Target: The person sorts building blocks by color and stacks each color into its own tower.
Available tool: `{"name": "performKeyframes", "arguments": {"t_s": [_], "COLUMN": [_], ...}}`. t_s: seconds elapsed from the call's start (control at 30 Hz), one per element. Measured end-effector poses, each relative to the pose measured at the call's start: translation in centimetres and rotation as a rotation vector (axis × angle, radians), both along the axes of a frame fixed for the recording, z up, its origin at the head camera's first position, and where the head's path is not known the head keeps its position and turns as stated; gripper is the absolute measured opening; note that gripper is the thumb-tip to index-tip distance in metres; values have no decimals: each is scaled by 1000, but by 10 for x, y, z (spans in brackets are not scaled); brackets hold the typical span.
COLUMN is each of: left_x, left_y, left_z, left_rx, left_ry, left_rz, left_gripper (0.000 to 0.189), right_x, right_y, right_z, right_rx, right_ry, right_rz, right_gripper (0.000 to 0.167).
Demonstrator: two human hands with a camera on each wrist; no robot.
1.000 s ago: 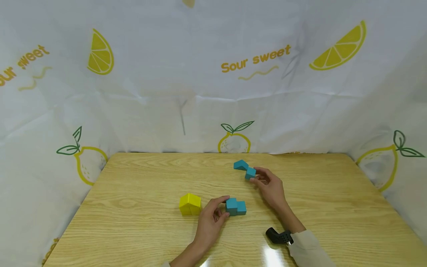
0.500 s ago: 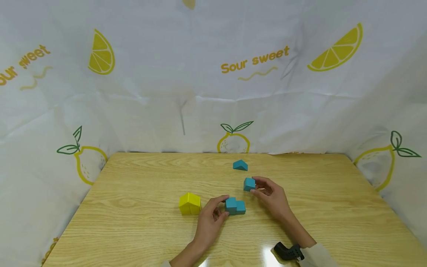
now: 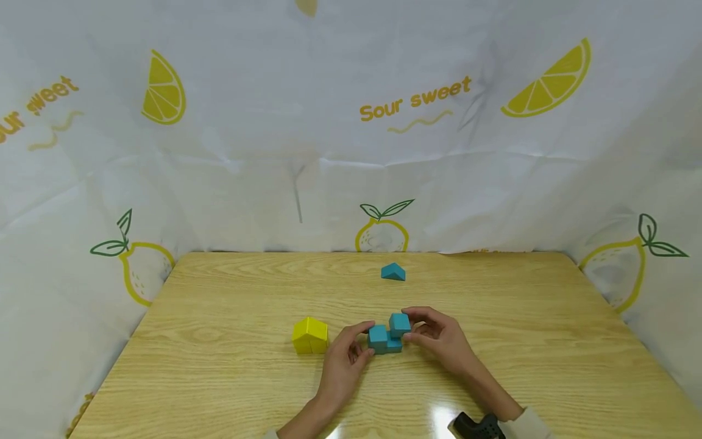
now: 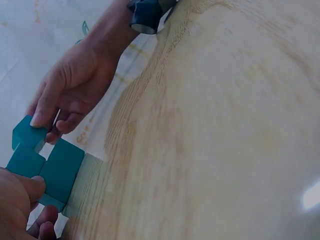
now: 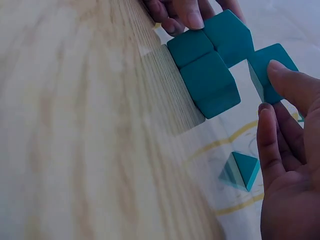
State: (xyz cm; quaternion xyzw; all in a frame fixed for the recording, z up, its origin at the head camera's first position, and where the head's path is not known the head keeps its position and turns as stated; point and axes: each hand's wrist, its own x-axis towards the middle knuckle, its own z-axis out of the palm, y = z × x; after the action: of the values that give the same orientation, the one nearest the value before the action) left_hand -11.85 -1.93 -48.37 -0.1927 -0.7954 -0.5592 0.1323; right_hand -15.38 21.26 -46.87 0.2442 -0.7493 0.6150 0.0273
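Blue toy blocks stand at the middle of the table: two lower blocks side by side, with an upper cube (image 5: 229,37) on the left one. My left hand (image 3: 341,366) holds this left stack between thumb and fingers. Just above the lower right block (image 3: 394,347), my right hand (image 3: 446,344) pinches another blue cube (image 3: 399,325) by its side. In the right wrist view that cube is raised, with a gap beneath it. A blue triangular block (image 3: 393,272) lies behind, nearer the table's back edge.
Left of my left hand stands a small yellow block house (image 3: 310,335) with a pointed top. The wooden table (image 3: 219,378) ends at a white lemon-print cloth (image 3: 247,201) behind it. A black device (image 3: 477,427) is worn at the right wrist.
My right hand has brought its blue cube forward and slightly left, from beside the triangular block to over the lower right block. The left hand has stayed at the stack.
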Motion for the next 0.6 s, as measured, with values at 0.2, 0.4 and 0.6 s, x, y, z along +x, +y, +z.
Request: {"name": "performKeyframes", "arguments": {"t_s": [0.2,0.4,0.6], "left_x": [0,0,-1], "left_y": [0,0,-1], "left_z": [-1,-1,0], "left_rx": [8,2,4], "left_ry": [-2,-8,-7], "left_rz": [-1,6,0], "left_gripper": [52,51,51], "right_x": [3,1,1], "right_y": [-2,-2,-3], "right_z": [-2,-5,-5], "right_rx": [41,71,79], "right_ry": [2,17,23], "right_rz": [43,64,69], "right_gripper": [40,40,39]}}
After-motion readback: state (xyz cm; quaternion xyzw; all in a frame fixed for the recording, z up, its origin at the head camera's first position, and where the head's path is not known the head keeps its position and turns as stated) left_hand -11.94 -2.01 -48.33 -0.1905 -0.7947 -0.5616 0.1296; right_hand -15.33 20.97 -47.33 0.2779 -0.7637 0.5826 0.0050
